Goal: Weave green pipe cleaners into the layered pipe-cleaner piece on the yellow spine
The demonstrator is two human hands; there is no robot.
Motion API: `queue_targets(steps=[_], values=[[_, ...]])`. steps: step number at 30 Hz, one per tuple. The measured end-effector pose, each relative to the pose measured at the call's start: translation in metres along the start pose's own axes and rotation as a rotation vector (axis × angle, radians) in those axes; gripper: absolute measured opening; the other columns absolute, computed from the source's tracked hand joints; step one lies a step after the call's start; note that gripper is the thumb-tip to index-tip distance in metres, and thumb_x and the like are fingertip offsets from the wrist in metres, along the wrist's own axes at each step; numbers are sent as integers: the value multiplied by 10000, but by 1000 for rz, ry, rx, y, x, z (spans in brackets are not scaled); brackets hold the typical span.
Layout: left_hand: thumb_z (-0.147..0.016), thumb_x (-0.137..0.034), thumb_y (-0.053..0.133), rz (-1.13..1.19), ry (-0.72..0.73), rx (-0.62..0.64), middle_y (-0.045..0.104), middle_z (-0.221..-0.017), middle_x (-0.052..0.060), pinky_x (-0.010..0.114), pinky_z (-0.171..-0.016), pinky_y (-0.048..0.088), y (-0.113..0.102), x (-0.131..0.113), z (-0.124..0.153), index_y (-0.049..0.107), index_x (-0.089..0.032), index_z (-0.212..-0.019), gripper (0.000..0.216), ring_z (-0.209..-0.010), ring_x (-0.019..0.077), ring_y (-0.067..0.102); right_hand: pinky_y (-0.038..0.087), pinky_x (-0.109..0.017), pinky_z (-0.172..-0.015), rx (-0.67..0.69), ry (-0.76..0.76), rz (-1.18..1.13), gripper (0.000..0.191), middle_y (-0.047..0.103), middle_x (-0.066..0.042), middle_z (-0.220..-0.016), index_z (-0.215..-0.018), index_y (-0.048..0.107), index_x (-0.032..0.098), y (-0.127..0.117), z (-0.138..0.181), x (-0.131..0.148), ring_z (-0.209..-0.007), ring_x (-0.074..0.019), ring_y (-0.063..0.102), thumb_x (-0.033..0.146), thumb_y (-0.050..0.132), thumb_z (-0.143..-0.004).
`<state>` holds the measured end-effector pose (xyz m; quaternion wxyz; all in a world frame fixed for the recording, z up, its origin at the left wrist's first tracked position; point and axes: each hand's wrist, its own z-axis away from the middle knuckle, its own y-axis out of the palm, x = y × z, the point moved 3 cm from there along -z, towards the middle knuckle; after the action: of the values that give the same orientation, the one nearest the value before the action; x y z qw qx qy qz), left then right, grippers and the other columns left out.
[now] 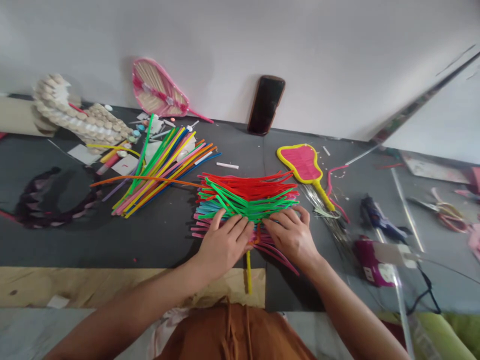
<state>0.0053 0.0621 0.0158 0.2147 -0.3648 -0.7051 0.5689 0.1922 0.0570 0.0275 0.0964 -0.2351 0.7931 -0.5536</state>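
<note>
A flat fan of pipe cleaners (247, 197), red at the top, then green, blue and pink, lies on the dark mat (168, 240). A yellow stem (248, 272) runs down from it toward me. My left hand (225, 245) rests on its lower left, fingers stretched flat over the green and pink strands. My right hand (290, 235) lies on its lower right, fingers bent and pressing on the strands. The centre of the fan is hidden under both hands.
A loose bundle of coloured pipe cleaners (165, 167) lies to the left. A pink paddle with yellow rim (303, 162), a glue gun (378, 220), scissors (442, 207), a phone (265, 104) against the wall, a braided dark headband (45, 205) and a shell ornament (75, 115) surround the work.
</note>
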Motion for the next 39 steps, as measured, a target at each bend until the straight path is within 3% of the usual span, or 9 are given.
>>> queue_targets(steps=[7,12,16,21,26,31,35,39], values=[[-953,-507,473,-48,-5,110,653,-1263,84,562,-1144,251,1,-3,-12,577,-167,-1287,488,-1266,243,503,256,-418,-1031,16,28,21,121,725,-19,-1082,-970,682,235,0,-3,0,-1041,-201,546,198,585,-906],[-921,-518,526,-44,14,88,614,-1342,83,559,-1188,202,4,0,-13,611,-179,-1260,487,-1308,259,485,191,-450,-1050,54,39,87,158,733,-24,-1044,-1053,668,229,2,-13,1,-1025,-203,538,238,577,-924],[-925,-524,514,-50,31,88,584,-1383,82,576,-1194,178,6,0,-12,600,-186,-1279,497,-1309,264,489,165,-464,-1046,88,65,104,140,730,-15,-876,-956,686,236,3,-16,2,-954,-203,531,287,556,-942],[-916,-505,543,-24,3,70,608,-1349,105,561,-1192,202,5,-1,-13,621,-167,-1252,483,-1296,267,506,173,-475,-1031,126,83,111,244,720,-42,-915,-1150,665,245,2,-15,-1,-937,-211,520,287,550,-938],[-916,-500,545,-4,5,73,587,-1377,113,571,-1177,218,4,0,-14,622,-173,-1256,478,-1296,276,509,159,-466,-1041,121,54,106,176,714,-23,-928,-1030,703,266,3,-12,-2,-951,-202,515,267,556,-933],[-924,-525,519,13,2,84,608,-1356,93,574,-1204,126,4,2,-15,620,-158,-1241,495,-1294,250,506,179,-444,-1025,99,52,70,175,721,-19,-932,-1039,696,259,-2,-13,-5,-937,-192,515,291,554,-942],[-915,-524,540,8,-1,74,598,-1369,91,579,-1208,97,4,2,-15,624,-170,-1234,484,-1293,246,506,188,-441,-1021,62,53,61,178,726,-10,-947,-927,704,256,-11,-17,-8,-943,-191,516,344,551,-947],[-895,-514,578,6,-11,79,590,-1376,102,597,-1197,141,5,1,-13,620,-175,-1248,490,-1298,259,502,175,-475,-1024,144,46,103,178,720,-23,-963,-993,710,263,-9,-19,-6,-971,-218,505,364,582,-920]])
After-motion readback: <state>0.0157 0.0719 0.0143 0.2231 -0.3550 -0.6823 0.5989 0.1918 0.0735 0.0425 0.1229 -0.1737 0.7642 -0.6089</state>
